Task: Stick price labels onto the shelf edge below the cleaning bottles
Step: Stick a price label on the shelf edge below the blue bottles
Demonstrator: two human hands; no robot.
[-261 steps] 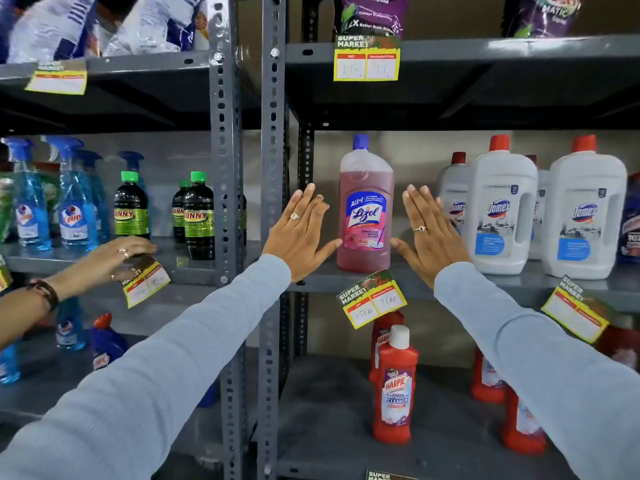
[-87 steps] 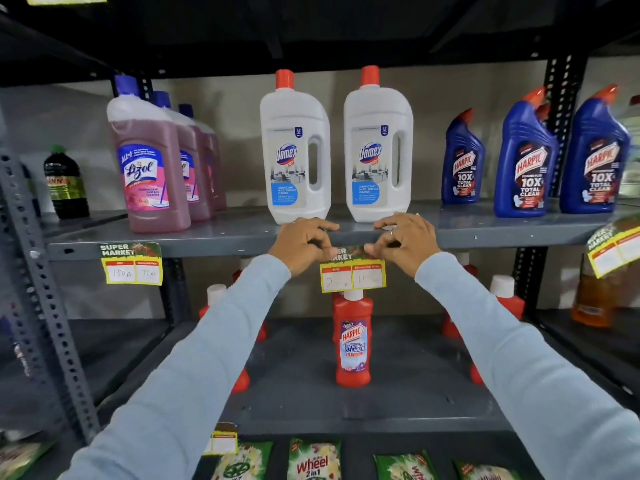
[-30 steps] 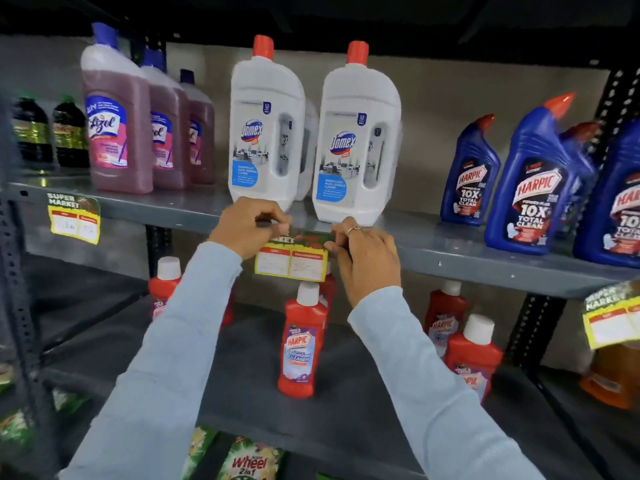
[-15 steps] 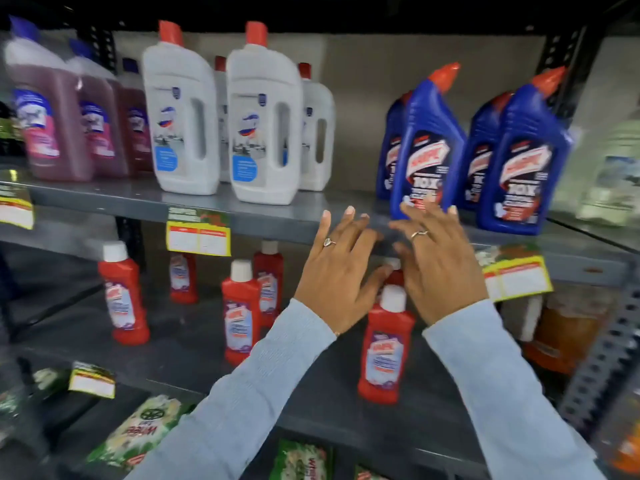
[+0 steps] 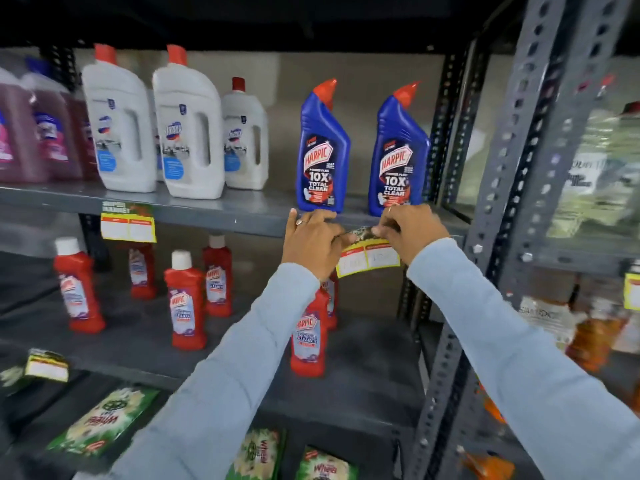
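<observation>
A yellow and white price label (image 5: 369,256) hangs at the grey shelf edge (image 5: 221,220) under two blue Harpic bottles (image 5: 322,150). My left hand (image 5: 311,242) pinches the label's left top corner. My right hand (image 5: 410,230) pinches its right top corner against the edge. A second price label (image 5: 127,222) is stuck on the same edge, below the white Domex bottles (image 5: 188,129). Pink Lizol bottles (image 5: 31,133) stand at the far left.
Red Harpic bottles (image 5: 185,299) stand on the shelf below. Green Wheel packets (image 5: 104,420) lie on the lowest shelf, where another label (image 5: 46,365) hangs. A perforated grey upright (image 5: 498,216) stands close to the right, with more goods and a label (image 5: 632,291) beyond it.
Both hands were open and flat before the shelf half a second ago. They have moved right and closed on the label under the blue Harpic bottles. The view has shifted right.
</observation>
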